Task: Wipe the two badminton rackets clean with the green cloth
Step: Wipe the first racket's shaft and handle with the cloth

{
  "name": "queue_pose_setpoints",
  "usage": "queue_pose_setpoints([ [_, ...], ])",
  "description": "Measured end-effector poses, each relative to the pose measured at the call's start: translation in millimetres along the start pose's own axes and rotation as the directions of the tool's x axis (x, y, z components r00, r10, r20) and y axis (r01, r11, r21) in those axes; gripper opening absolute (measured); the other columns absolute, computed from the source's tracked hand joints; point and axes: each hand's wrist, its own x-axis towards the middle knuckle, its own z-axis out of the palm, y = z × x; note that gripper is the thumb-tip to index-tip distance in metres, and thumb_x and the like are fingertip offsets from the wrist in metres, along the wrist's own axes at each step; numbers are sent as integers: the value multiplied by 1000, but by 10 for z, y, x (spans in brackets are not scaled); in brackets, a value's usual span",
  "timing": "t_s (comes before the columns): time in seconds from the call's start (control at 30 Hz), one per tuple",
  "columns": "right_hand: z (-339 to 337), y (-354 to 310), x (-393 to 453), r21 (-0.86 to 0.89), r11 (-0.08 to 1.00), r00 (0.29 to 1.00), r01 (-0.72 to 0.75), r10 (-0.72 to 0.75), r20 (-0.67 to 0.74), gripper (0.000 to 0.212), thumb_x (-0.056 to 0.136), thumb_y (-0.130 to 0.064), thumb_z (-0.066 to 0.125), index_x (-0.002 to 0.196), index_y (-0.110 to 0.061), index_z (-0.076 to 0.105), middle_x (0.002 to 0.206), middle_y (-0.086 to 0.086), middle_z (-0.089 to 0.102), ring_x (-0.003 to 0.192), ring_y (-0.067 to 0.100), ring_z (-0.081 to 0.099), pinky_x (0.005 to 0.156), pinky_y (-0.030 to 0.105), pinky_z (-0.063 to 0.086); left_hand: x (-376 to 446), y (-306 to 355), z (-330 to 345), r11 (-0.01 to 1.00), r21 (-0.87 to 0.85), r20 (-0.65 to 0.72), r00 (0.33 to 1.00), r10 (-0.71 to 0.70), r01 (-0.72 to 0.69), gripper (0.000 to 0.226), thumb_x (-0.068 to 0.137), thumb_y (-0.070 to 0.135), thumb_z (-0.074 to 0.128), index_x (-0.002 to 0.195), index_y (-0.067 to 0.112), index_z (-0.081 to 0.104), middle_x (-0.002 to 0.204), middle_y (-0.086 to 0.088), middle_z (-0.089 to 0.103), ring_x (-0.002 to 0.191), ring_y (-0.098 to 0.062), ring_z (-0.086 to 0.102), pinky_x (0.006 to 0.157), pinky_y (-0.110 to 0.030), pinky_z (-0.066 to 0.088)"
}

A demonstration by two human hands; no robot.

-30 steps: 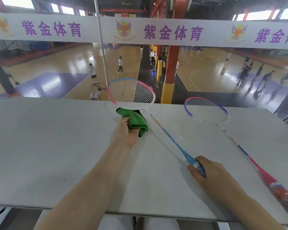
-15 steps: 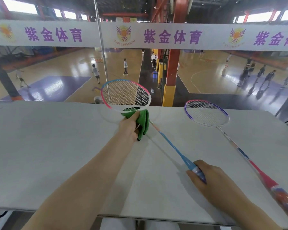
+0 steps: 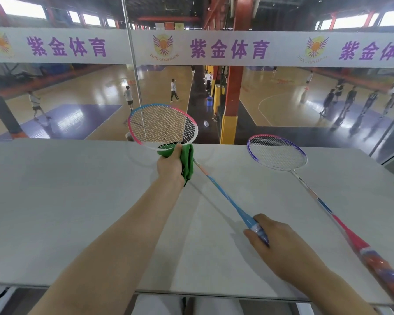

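Left hand (image 3: 170,165) fingers clenched round the green cloth (image 3: 187,160), cloth pressed on the lower rim of the pink-blue racket (image 3: 163,126), just above the throat. Right hand (image 3: 280,244) fingers wrapped round that racket's handle; head raised off the bench (image 3: 66,201), shaft slanting down to the right hand. Purple racket (image 3: 276,153) lies flat on the bench to the right, apart from both hands, red handle at the near right edge. Sports hall behind glass.

Left hand (image 3: 170,165) reaches forward, fingers curled; right hand (image 3: 280,247) grips nearer.
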Motion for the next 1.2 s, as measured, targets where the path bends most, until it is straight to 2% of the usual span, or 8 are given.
queue_pose_setpoints([
  [0.27,-62,-2,-10,-4,1000,1000,10,-10,16,22,99,-44,47,81,-32,44,59,-9,46,53,6,48,53,21,39,65,-14,-107,991,129,-75,996,52,-42,35,80,24,76,103,-1,68,91,-12,71,72,-25,69,59,-28,53],
  [0.43,-109,77,12,-9,1000,1000,22,-22,13,23,98,-45,47,79,-32,44,58,-10,46,52,6,47,52,21,38,103,-33,-168,989,125,-44,996,83,-77,24,82,25,76,92,4,69,91,-11,73,83,-27,72,67,-32,57],
  [0.6,-127,168,28,-33,999,999,35,-34,20,22,97,-47,47,84,-29,48,61,-9,49,53,8,47,53,23,40,51,8,-234,998,55,-48,998,39,-36,16,85,19,74,89,5,68,82,-6,72,77,-23,71,63,-30,59],
  [0.73,-146,253,45,-49,998,997,31,-28,69,24,97,-47,47,77,-36,40,65,-10,48,57,7,45,57,23,40,100,41,-375,999,38,-3,999,-33,33,19,86,20,74,91,2,68,99,-13,72,87,-27,71,84,-41,58],
  [0.83,-147,319,86,-44,998,995,47,-43,86,26,96,-47,50,75,-39,38,64,-11,48,57,7,45,58,24,39,105,63,-473,994,79,14,997,-79,78,21,84,22,76,91,3,68,101,-12,73,90,-25,71,87,-41,57],
  [0.97,-149,448,153,48,995,994,87,-90,69,25,95,-43,56,73,-33,47,66,-18,53,58,6,46,57,21,38,82,112,-564,990,106,30,994,-102,98,21,86,23,73,91,4,67,98,-10,72,84,-21,70,78,-36,58],
  [1.1,-181,555,239,41,993,992,106,-109,61,24,94,-43,56,79,-25,53,65,-17,50,57,5,42,57,19,38,62,174,-666,984,119,57,989,-139,132,24,88,24,71,96,2,67,95,-9,72,76,-18,71,58,-29,58],
  [1.2,-240,595,278,52,991,990,121,-125,70,26,95,-42,56,75,-27,49,62,-16,46,56,5,39,58,18,36,63,227,-741,979,118,94,980,-178,166,26,89,25,70,98,0,67,99,-11,72,79,-21,71,66,-33,60],
])
